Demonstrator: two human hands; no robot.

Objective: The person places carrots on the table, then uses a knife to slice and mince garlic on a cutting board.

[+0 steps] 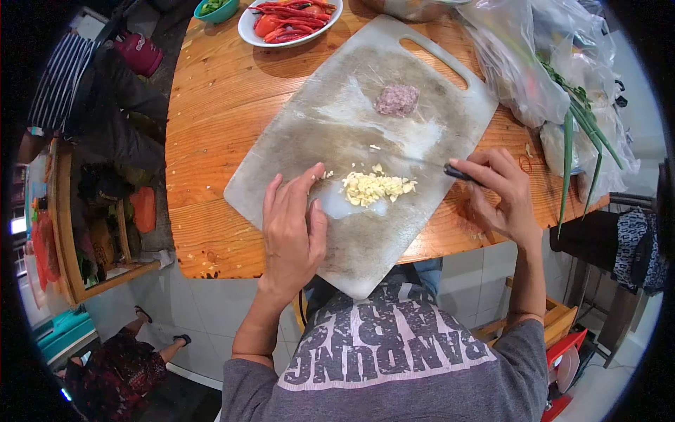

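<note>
A worn white cutting board lies on a round wooden table. A pile of chopped garlic sits near the board's front. My left hand rests flat on the board just left of the garlic, fingers apart, holding nothing. My right hand grips the black handle of a knife, whose blade lies flat on the board behind the garlic. A small mound of minced purple shallot sits further back on the board.
A white plate of red chillies and a teal bowl of greens stand at the table's far edge. Plastic bags with spring onions crowd the right side. A wooden shelf stands to the left. Another person's feet show on the floor.
</note>
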